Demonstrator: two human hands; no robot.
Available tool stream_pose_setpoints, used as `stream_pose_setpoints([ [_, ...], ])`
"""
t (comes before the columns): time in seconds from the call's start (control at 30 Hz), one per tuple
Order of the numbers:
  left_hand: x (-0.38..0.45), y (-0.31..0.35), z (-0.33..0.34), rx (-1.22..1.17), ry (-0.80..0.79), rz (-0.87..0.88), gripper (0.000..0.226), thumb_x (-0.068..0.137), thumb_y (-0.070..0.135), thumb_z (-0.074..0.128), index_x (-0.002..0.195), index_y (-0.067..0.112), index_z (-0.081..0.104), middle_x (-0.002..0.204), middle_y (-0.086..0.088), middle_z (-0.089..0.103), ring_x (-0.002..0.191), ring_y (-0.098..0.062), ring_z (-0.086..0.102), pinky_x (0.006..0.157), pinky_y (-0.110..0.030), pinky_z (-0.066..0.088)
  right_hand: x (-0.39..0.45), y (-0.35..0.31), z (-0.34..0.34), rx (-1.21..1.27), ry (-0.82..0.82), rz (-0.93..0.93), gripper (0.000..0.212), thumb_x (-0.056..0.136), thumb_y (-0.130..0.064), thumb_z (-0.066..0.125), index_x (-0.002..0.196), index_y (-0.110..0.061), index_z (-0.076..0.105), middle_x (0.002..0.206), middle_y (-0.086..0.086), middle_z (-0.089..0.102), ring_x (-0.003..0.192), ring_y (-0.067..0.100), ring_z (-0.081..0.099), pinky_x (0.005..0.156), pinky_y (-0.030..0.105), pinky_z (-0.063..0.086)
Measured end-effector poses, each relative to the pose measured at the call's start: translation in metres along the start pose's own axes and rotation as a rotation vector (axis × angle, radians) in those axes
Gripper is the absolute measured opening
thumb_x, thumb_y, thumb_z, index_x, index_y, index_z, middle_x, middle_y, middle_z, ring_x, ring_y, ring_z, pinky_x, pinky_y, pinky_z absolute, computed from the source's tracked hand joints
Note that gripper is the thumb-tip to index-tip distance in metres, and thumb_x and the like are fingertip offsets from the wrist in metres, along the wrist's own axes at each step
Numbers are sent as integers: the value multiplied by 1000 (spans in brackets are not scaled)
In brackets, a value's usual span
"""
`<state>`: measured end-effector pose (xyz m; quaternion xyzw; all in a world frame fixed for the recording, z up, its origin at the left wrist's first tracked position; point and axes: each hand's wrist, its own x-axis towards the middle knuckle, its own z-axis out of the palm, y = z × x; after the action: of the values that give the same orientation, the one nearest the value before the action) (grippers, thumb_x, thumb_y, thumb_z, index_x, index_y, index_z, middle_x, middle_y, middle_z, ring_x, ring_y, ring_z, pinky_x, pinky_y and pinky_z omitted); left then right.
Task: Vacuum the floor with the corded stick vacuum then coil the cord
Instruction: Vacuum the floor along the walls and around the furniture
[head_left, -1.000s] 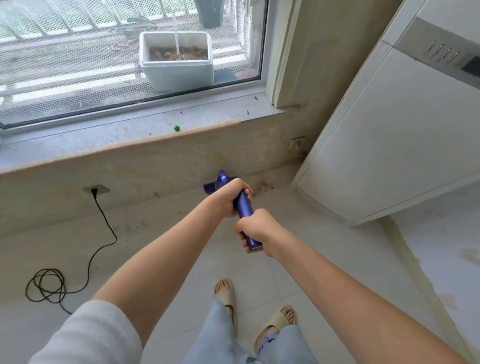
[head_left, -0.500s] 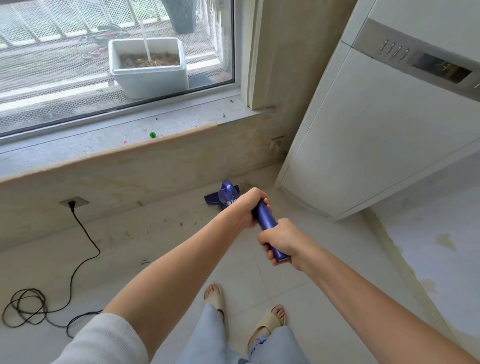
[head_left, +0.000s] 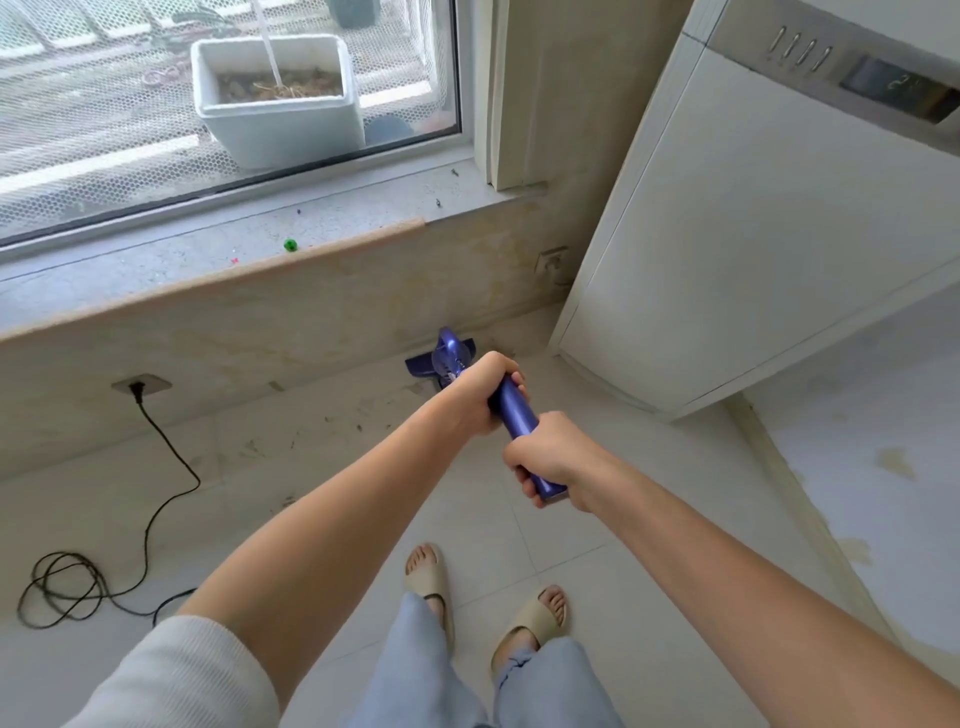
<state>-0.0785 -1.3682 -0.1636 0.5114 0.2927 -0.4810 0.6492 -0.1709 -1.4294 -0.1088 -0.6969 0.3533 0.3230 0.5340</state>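
While both fists clamp the blue stick vacuum (head_left: 514, 410), my left hand (head_left: 480, 392) grips further down the handle and my right hand (head_left: 553, 457) wraps the top end, fingers curled tight round it. Vac head (head_left: 423, 364) sits on the floor (head_left: 597, 519) by the wall under the window sill (head_left: 156, 270), just left of the white appliance (head_left: 753, 234). Black cord (head_left: 156, 467) is plugged into the wall socket (head_left: 140, 385), runs down to loose loops on the floor at left. My feet in beige slippers (head_left: 530, 623) are below.

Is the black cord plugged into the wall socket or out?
Plugged in: the cord's plug sits in the wall socket, and the cord runs down to the floor.
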Motion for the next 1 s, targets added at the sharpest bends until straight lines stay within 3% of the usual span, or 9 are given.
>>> stream_pose_setpoints([
  [0.2, 2, 2, 3, 37, 15, 0, 21, 87, 1, 43, 70, 13, 39, 42, 4, 41, 42, -9, 40, 41, -15, 38, 4, -1, -3, 12, -19, 19, 11, 84, 4, 47, 92, -3, 49, 61, 9, 49, 45, 15, 46, 36, 17, 39],
  [0.3, 7, 6, 4, 54, 42, 9, 14, 85, 1, 44, 84, 15, 40, 41, 4, 41, 42, -9, 41, 41, -16, 38, 12, -2, -1, -4, -15, 27, 17, 85, 3, 48, 101, -1, 48, 63, 9, 50, 46, 15, 47, 37, 18, 40],
  [0.43, 8, 6, 11, 59, 60, 3, 19, 84, 1, 42, 69, 12, 37, 42, 4, 40, 45, -11, 39, 42, -18, 37, 12, -2, -9, -10, -18, 31, 14, 85, 4, 45, 97, -2, 48, 61, 8, 48, 45, 16, 45, 36, 16, 39],
  [0.67, 9, 7, 9, 42, 58, -11, 21, 85, 1, 42, 68, 13, 40, 44, 3, 40, 41, -10, 39, 41, -15, 37, 6, -6, -13, 11, -56, 31, 12, 84, 5, 47, 92, -4, 50, 60, 8, 49, 44, 14, 46, 37, 18, 41],
  [0.73, 12, 7, 8, 30, 55, -12, 14, 84, 1, 43, 81, 13, 49, 43, 3, 41, 40, -10, 40, 41, -14, 38, 11, -5, -10, 11, -52, 31, 16, 84, 5, 48, 99, -2, 49, 60, 8, 50, 44, 15, 47, 37, 18, 41],
  [0.77, 16, 6, 7, 16, 65, 4, 27, 83, 0, 43, 103, 15, 53, 43, 3, 41, 39, -10, 41, 40, -14, 39, 14, -4, -8, 11, -44, 32, 18, 84, 5, 48, 101, -2, 49, 61, 9, 50, 44, 15, 47, 37, 18, 41],
  [0.83, 30, 5, 2, -3, 79, 17, 75, 81, -1, 43, 150, 21, 24, 43, 2, 42, 35, -10, 42, 40, -15, 40, 18, -1, -6, 16, -35, 32, 18, 83, 5, 47, 100, -1, 47, 60, 9, 50, 43, 16, 47, 37, 19, 40],
  [0.9, 37, 5, 1, 6, 64, 29, 87, 80, 0, 44, 154, 21, 4, 43, 2, 43, 33, -11, 42, 41, -16, 41, 21, 1, -7, 18, -37, 36, 17, 83, 5, 47, 99, -1, 47, 59, 9, 50, 43, 16, 47, 37, 20, 40],
  [1.0, 39, 4, 6, 1, 62, 35, 79, 80, 1, 45, 150, 26, 18, 43, 2, 43, 35, -11, 43, 41, -16, 41, 21, 3, -10, 37, -44, 44, 12, 83, 5, 48, 92, -3, 48, 59, 9, 51, 43, 16, 47, 38, 20, 41],
])
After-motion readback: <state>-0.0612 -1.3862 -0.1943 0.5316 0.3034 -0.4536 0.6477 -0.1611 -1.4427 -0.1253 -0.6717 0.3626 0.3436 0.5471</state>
